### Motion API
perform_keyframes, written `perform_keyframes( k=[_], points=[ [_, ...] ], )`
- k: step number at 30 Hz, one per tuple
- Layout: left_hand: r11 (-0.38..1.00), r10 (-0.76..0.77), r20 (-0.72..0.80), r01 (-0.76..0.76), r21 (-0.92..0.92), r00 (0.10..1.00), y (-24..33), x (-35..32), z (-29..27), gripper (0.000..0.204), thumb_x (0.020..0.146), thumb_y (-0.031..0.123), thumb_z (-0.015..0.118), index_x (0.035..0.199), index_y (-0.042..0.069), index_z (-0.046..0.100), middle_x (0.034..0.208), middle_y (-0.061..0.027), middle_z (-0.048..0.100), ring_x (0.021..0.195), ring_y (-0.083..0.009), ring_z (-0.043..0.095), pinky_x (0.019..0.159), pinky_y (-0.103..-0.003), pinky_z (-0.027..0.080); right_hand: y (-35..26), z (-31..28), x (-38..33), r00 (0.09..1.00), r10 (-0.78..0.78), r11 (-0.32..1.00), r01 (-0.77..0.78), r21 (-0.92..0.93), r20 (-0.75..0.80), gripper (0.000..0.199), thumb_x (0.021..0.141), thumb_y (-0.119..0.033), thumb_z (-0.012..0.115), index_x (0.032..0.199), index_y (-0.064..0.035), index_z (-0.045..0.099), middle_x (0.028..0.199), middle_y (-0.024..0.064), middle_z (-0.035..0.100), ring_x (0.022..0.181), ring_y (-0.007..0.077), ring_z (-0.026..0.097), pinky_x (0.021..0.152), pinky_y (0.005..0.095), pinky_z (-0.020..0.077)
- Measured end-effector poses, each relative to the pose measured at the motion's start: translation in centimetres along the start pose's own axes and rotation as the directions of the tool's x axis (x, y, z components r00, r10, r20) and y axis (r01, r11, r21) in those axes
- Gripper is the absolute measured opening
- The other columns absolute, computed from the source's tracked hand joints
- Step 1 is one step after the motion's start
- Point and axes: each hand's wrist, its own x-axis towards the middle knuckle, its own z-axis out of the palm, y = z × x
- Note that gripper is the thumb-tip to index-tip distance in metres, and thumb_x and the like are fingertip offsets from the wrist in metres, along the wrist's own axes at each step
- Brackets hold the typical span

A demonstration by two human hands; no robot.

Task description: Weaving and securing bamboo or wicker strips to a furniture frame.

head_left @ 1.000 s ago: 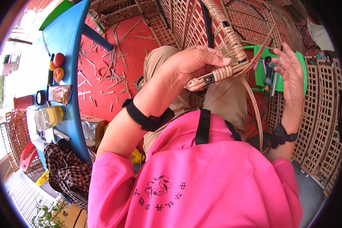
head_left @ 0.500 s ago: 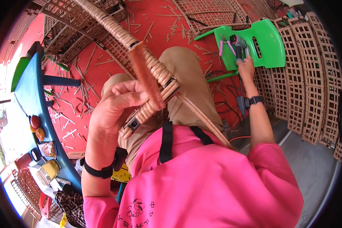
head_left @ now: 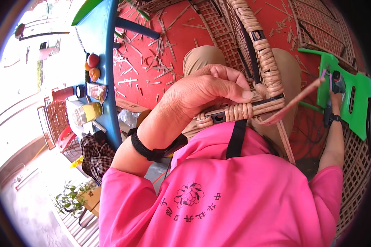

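Note:
The corner of a wicker frame (head_left: 271, 70), wound with tan strips over black bars, lies across my lap. My left hand (head_left: 218, 88) is closed at that corner, thumb and fingers pinching the wrapped bar. A loose flat strip (head_left: 299, 98) curves out from the corner to the right, its free end in the air. Out at the far right, my right hand (head_left: 336, 102) reaches to a green plastic chair (head_left: 363, 88), closed round the handle of a dark grey pistol-shaped tool (head_left: 338, 82). Purple-handled pliers (head_left: 325, 74) lie beside the tool. My right fingers are small and partly hidden.
A blue table (head_left: 109, 45) at left carries fruit (head_left: 93, 61), a jar of yellow liquid (head_left: 88, 113) and tape. Strip offcuts (head_left: 156, 61) litter the red floor. Woven panels (head_left: 323, 26) stand at the far right. A potted plant (head_left: 72, 199) sits at lower left.
The view has turned left, so everything sits further right. My left hand has moved from the loose strip to the frame's corner; the strip now sticks out rightward. My right hand stays at the tool.

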Motion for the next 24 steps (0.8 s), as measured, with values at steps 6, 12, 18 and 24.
perform_keyframes(
  k=[6,12,18,24],
  points=[
    [0.998,0.003,-0.001,-0.003,-0.070,1.000,-0.6,0.7,-0.4,0.017,0.079,0.012,0.072,0.087,-0.001,0.066,0.084,-0.0057,0.068,0.081,-0.0157,0.066,0.076,-0.026,0.052,2.7,1.5,3.4,0.942,-0.200,0.971,0.227,0.074,-0.268,0.076,0.072,-0.031,0.071,0.130,0.0101,0.046,0.127,0.0268,0.055,0.115,0.0403,0.055,0.098,0.0438,0.0413],
    [0.997,-0.020,0.080,0.026,-0.078,0.997,-0.9,1.5,-0.8,0.016,0.081,0.009,0.068,0.092,-0.002,0.066,0.086,-0.0061,0.068,0.080,-0.0152,0.065,0.078,-0.027,0.051,-0.3,-9.7,-7.0,0.942,-0.106,0.676,0.303,0.672,-0.318,0.070,0.078,-0.018,0.069,0.135,0.0090,0.039,0.094,0.0122,0.063,0.080,0.0180,0.059,0.075,0.0308,0.0468],
    [0.994,0.029,0.181,-0.009,-0.113,0.983,-1.0,2.0,-1.2,0.014,0.082,0.007,0.068,0.092,-0.003,0.067,0.081,-0.0072,0.069,0.069,-0.0118,0.065,0.067,-0.024,0.052,-9.1,-26.6,-31.3,0.917,-0.297,0.321,0.358,0.877,-0.266,0.025,0.088,-0.012,0.067,0.105,-0.0018,0.052,0.079,0.0044,0.056,0.070,0.0130,0.055,0.065,0.0289,0.0461],
    [0.975,0.062,0.222,-0.011,-0.220,0.973,-2.1,2.6,-1.6,0.012,0.084,0.006,0.067,0.092,-0.003,0.067,0.084,-0.0107,0.070,0.073,-0.0159,0.069,0.067,-0.028,0.057,-17.9,-34.1,-51.3,0.917,-0.395,0.460,0.241,0.854,-0.046,0.036,0.073,-0.013,0.065,0.101,0.0018,0.051,0.072,0.0065,0.053,0.056,0.0136,0.053,0.054,0.0258,0.0448]
  ],
)
